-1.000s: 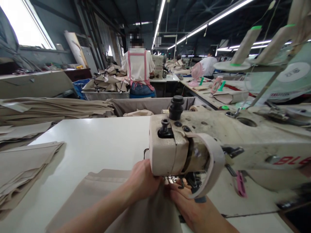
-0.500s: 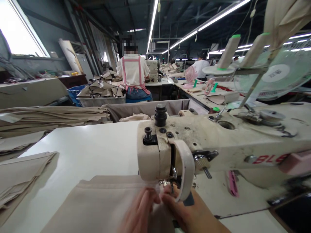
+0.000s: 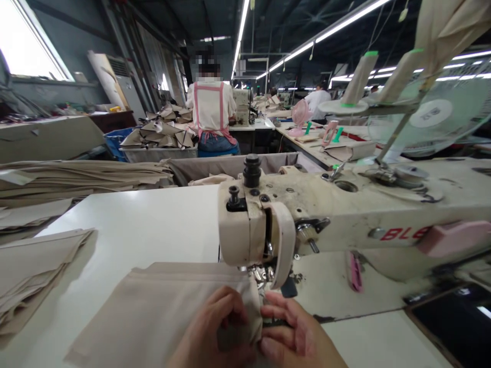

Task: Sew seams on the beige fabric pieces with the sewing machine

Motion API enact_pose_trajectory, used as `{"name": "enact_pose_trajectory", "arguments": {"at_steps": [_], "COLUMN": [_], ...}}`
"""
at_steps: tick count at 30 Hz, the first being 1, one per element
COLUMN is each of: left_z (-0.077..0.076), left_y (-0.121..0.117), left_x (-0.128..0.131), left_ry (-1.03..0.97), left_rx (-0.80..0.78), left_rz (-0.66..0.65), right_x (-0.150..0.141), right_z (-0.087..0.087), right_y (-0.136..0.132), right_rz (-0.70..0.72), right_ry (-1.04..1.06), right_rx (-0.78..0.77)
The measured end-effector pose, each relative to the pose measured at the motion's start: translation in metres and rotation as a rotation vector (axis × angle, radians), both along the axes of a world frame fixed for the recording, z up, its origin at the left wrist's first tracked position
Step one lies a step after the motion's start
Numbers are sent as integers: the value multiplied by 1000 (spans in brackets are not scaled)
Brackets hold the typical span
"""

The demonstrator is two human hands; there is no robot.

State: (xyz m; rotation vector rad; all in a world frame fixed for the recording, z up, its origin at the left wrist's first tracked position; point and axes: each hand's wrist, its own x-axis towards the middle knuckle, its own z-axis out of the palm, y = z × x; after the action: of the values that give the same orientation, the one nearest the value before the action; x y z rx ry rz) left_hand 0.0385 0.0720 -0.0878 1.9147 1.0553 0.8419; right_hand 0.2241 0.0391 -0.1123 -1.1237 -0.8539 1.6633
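Note:
A beige fabric piece (image 3: 153, 312) lies flat on the white sewing table (image 3: 153, 225), its right edge under the head of a cream sewing machine (image 3: 307, 220). My left hand (image 3: 215, 332) pinches the folded right edge of the fabric just in front of the presser foot (image 3: 264, 276). My right hand (image 3: 299, 337) lies beside it with fingers curled against the same edge, thumb towards the needle area. Both hands sit at the bottom of the view, partly cut off.
Stacks of beige fabric (image 3: 34, 276) lie at the left and back left. A cloth-lined bin (image 3: 230, 166) stands behind the table. A person in a pink-strapped apron (image 3: 210, 110) works ahead. Thread cones (image 3: 360, 76) and a fan (image 3: 433, 117) stand at the right.
Both hands drew back from under the machine head towards me, bringing the fabric edge along. The view shifted left and lower, so the machine appears further right.

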Motion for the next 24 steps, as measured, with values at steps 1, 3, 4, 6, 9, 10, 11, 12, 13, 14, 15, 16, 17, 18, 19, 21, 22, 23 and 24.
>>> {"name": "enact_pose_trajectory", "arguments": {"at_steps": [1,3,4,6,9,10,11,12,13,14,15,16,17,18,19,21,22,23,24], "left_z": [0,2,5,10,16,16,16,16,17,17,19,20,21,21,21,16,12,8,5], "left_y": [-1,-3,-4,-5,-5,-5,-5,-5,-5,-6,-8,-10,-13,-16,-20,-26,-28,-30,-31], "left_x": [0,0,0,-1,-2,-3,-4,-5,-6,-5,-5,-3,-2,0,3,6,7,8,8], "left_ry": [-24,-76,-93,-97,-65,-61,-68,-77,-91,-107,-115,-107,-85,-54,-16,68,93,106,106], "left_rx": [-17,-43,-54,-92,-138,-145,-146,-152,-170,-199,-223,-218,-177,-95,24,281,372,419,428], "left_rz": [-14,-45,-60,-63,-38,-35,-39,-47,-43,-23,18,71,120,147,144,71,28,2,-3], "right_x": [-1,-2,-2,-2,-6,-8,-10,-12,-13,-14,-14,-13,-13,-12,-12,-13,-14,-15,-16], "right_z": [5,12,13,14,14,14,15,16,18,19,22,24,27,30,34,40,42,44,44], "right_y": [-1,-1,-2,-1,0,0,0,-1,-1,-1,-2,-2,-2,-1,-1,-2,-2,-3,-4], "right_rz": [-10,-29,-32,-36,-56,-60,-62,-63,-63,-60,-45,-18,10,33,49,57,64,84,111], "right_ry": [-49,-169,-226,-299,-280,-240,-185,-125,-75,-41,-24,-16,-6,11,34,82,90,83,67], "right_rx": [17,59,84,128,108,86,65,47,34,26,20,4,-23,-67,-116,-197,-210,-202,-191]}}
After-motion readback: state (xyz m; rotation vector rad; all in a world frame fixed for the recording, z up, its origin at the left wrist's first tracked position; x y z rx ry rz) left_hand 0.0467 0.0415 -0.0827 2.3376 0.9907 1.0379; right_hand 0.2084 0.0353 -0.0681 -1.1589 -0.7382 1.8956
